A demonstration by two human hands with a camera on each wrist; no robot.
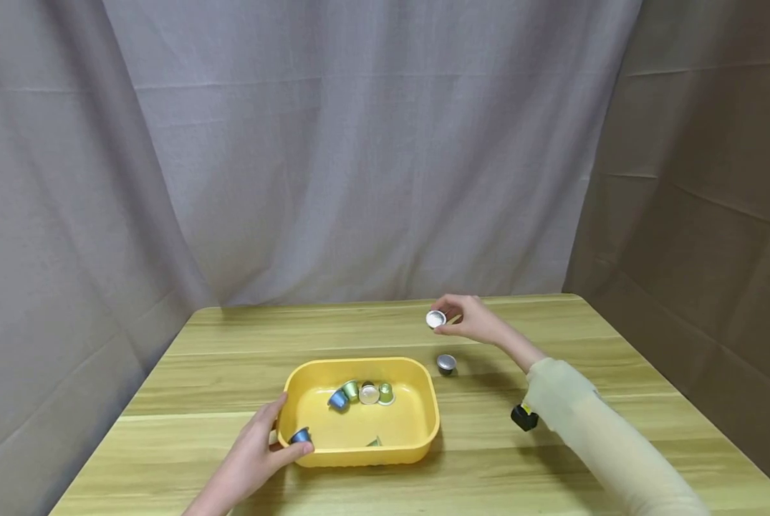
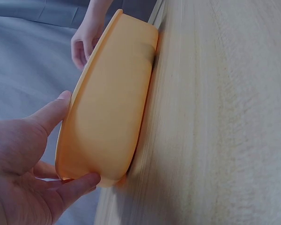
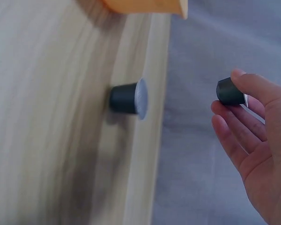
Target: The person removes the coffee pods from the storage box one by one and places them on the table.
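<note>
A yellow tub (image 1: 423, 401) (image 2: 112, 108) sits mid-table with several coffee capsules inside, blue, green and silver (image 1: 369, 393). My left hand (image 1: 265, 448) (image 2: 61, 154) grips the tub's near-left corner, thumb over the rim next to a blue capsule (image 1: 301, 435). My right hand (image 1: 462, 319) (image 3: 239, 112) is raised above the table behind the tub and pinches a dark capsule (image 1: 435, 319) (image 3: 228, 91) with a silver foil lid. A second dark capsule (image 1: 446, 363) (image 3: 126, 99) stands on the table (image 1: 552, 459) just right of the tub.
A small black and yellow object (image 1: 524, 417) lies on the table under my right forearm. Grey and brown cloth hangs behind and to the right. The wooden table's edges show at left, back and right.
</note>
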